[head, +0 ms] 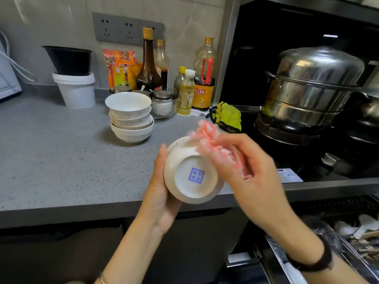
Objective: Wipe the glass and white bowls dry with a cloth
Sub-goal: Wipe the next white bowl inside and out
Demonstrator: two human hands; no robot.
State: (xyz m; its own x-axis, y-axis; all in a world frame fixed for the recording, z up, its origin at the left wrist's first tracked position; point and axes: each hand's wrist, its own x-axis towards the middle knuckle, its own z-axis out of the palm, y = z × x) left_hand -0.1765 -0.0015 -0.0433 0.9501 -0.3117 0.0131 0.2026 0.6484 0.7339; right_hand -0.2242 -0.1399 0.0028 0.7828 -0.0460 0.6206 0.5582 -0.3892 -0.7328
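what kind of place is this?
Likely a home kitchen: steel steamer pot on a black cooktop, sauce bottles against the wall, stacked white bowls on the grey counter.

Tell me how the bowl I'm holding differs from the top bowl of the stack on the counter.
The held bowl is tipped, base toward the camera, showing a blue square mark; the top stacked bowl sits upright, inside showing. The held bowl is gripped by the left hand and touched by the pink cloth in the right hand; the top stacked bowl rests nested on other bowls, untouched. Both are white and round.
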